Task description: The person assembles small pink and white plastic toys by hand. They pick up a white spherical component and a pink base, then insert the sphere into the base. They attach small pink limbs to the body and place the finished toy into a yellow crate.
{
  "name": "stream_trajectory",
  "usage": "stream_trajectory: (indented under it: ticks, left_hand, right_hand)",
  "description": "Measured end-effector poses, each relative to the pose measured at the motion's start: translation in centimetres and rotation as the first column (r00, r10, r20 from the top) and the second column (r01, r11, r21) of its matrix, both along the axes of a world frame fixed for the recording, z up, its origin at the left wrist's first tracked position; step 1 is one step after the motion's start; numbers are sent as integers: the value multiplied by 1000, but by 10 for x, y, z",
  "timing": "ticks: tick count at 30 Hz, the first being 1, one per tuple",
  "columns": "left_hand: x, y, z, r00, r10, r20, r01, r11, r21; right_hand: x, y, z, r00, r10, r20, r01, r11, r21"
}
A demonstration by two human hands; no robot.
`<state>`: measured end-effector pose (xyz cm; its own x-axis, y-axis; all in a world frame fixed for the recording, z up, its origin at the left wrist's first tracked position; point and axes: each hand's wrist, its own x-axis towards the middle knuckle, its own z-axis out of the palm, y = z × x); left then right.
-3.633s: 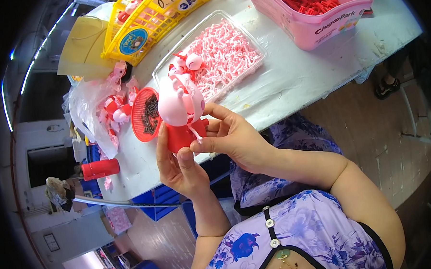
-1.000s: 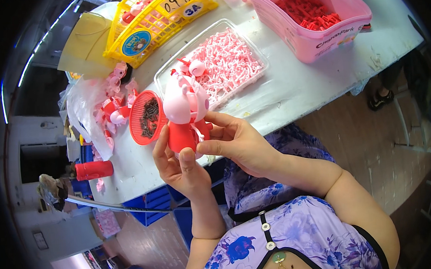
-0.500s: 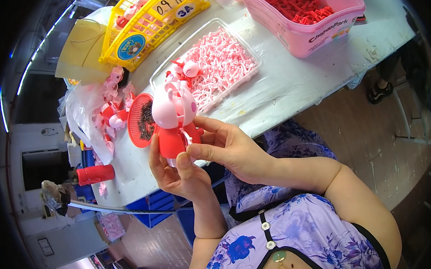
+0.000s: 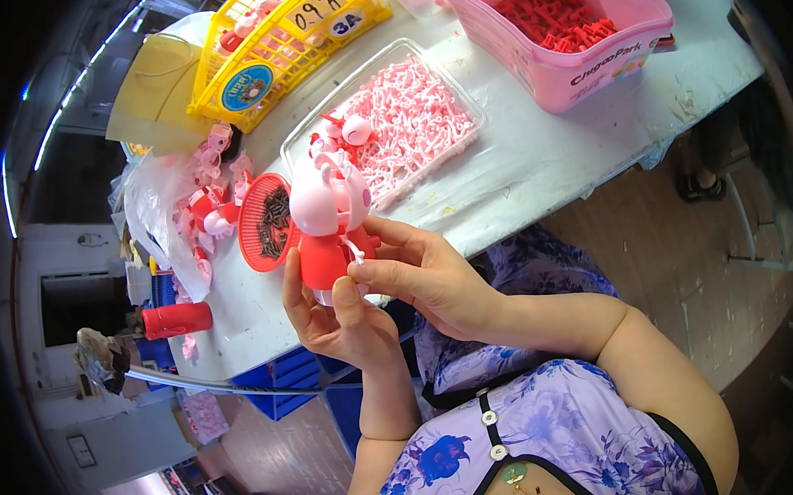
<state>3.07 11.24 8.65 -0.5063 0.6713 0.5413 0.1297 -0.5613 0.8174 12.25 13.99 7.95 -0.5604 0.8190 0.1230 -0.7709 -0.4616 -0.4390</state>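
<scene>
My left hand (image 4: 345,328) is closed around the lower part of a toy figure (image 4: 324,261), which has a pale pink head and a red body. The figure stands almost upright in front of my chest. With thumb and fingers, my right hand (image 4: 442,276) pinches a small pale pink plastic limb piece (image 4: 354,248) at the side of the red body. Whether the piece's inner end sits in the body cannot be seen. Just beyond the figure, a clear tray (image 4: 475,111) holds many similar pink pieces, with a few red and pink parts at its left.
A red mesh basket (image 4: 247,232) of dark screws stands left of the figure. Farther back are a yellow basket (image 4: 208,88) and a pink tub (image 4: 558,86) of red parts. A red cylinder (image 4: 177,320) and a plastic bag (image 4: 151,201) lie at left.
The figure and both hands have shifted slightly right, while the whole view has also moved a little. My hold on the figure and the small limb piece looks the same.
</scene>
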Motion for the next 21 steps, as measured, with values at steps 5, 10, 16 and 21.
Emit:
stream_trajectory:
  ticks: [5, 10, 16, 21]
  left_hand:
    - [-2, 0, -2, 1000, 7, -6, -7, 1000, -8]
    - [-4, 3, -2, 999, -32, -5, 32, 998, -47]
    - [-42, 0, 18, 896, -275, -349, 180, 943, -281]
    - [-44, -4, 30, 857, -262, -443, 108, 933, -344]
  right_hand:
    - [3, -1, 4, 999, -8, -36, 6, 999, -45]
    - [3, 2, 1, 999, -36, -14, 35, 998, -51]
    - [9, 8, -3, 996, -59, 73, 59, 998, 3]
    - [10, 9, -6, 991, -31, 129, 25, 999, 49]
